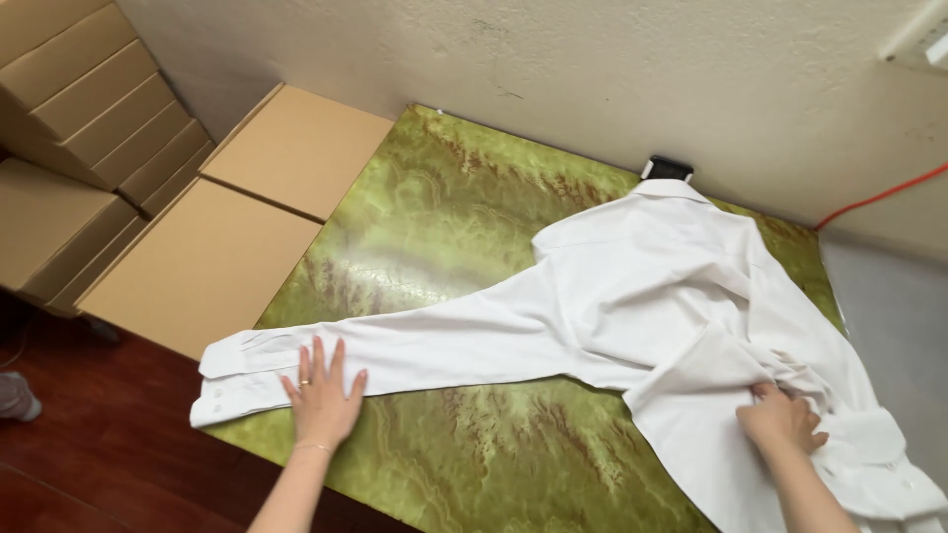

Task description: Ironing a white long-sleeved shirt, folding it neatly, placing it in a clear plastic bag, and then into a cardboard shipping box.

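At the lower left of the frame the left hand (322, 395) lay flat, fingers spread, pressing the cuff end of a long sleeve (395, 350). That sleeve belonged to a white shirt (657, 286) spread across the green marbled tabletop (444, 207), collar toward the wall (592, 69). The cloth looked light, soft and limp, easiest taken at seams or edges. At lower right the right hand (782, 419) pinched bunched fabric. Cardboard boxes (197, 262) sat at upper left.
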